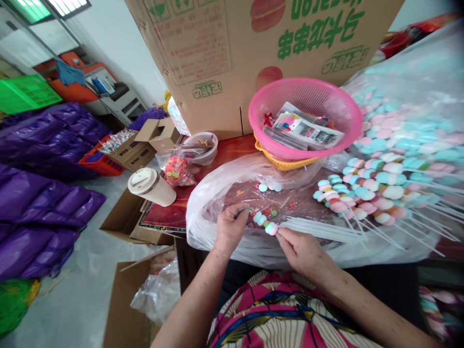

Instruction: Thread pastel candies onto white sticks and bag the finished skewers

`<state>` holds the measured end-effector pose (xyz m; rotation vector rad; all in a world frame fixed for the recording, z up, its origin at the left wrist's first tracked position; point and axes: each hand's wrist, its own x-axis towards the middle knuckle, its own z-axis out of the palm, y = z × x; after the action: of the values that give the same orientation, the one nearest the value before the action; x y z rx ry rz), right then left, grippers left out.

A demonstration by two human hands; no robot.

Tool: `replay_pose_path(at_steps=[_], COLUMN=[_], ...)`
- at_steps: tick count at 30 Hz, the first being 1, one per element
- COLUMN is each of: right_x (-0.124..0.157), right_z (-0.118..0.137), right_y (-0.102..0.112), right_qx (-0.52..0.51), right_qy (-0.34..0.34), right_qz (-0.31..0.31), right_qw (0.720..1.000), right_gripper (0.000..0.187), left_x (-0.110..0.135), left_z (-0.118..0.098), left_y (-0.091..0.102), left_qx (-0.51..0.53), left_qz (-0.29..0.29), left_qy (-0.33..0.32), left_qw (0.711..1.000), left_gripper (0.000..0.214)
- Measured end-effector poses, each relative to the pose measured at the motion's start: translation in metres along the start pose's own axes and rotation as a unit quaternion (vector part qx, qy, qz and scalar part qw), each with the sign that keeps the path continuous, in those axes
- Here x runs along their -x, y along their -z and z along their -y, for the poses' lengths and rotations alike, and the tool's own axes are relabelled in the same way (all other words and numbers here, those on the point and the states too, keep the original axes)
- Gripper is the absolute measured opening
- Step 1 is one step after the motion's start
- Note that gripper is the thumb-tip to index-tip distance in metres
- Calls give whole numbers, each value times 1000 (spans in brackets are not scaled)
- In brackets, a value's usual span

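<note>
My right hand (299, 249) is closed on the lower end of a marshmallow skewer (260, 220), with blue, white and pink marshmallows and small coloured candies on it. At the skewer's other end, the fingers of my left hand (231, 226) pinch a small green candy (251, 211). Loose red and green candy rings (273, 212) lie just beyond the skewer on a clear plastic sheet (203, 217), with a few loose marshmallows (263, 187) farther off. White sticks (319, 229) lie in a bundle right of my right hand. Several finished skewers (377, 186) are piled on the right.
A pink basket (353, 104) holding printed packets stands on a yellow basket (286, 163) before a large carton (203, 53). Left are a lidded cup (159, 191), a candy bag (177, 169) and a plastic bowl (208, 157). A large marshmallow bag (416, 92) sits at right.
</note>
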<state>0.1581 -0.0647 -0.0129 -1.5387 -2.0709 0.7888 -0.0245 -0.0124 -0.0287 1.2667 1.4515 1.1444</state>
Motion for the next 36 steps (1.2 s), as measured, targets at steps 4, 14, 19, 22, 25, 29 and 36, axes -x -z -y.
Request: replay_pose_path(at_steps=[4, 14, 19, 22, 25, 29, 36], right_x=[1, 4, 3, 1, -2, -13, -39], right_z=[-1, -1, 3, 3, -1, -11, -42], right_y=[0, -5, -4, -5, -10, -16, 31], right_qx=[-4, -44, -68, -63, -29, 1, -50], right_qy=[-4, 16, -4, -10, -25, -41, -45], right_qz=[-4, -37, -66, -62, -76, -94, -149], right_qw=[1000, 998, 995, 996, 996, 995, 987], right_gripper=[30, 31, 30, 29, 27, 25, 26], left_x=[2, -2, 2, 9, 18, 20, -47], left_z=[0, -12, -16, -24, -29, -28, -32], left_y=[-2, -11, -31, -45, -62, -81, -59], left_qx=[57, 385, 443, 466, 450, 435, -54], left_qz=[-5, 63, 106, 106, 65, 24, 78], left_qy=[10, 176, 230, 245, 248, 209, 16], left_qw=[998, 904, 860, 844, 855, 875, 995], left_gripper=[15, 35, 28, 26, 29, 33, 19])
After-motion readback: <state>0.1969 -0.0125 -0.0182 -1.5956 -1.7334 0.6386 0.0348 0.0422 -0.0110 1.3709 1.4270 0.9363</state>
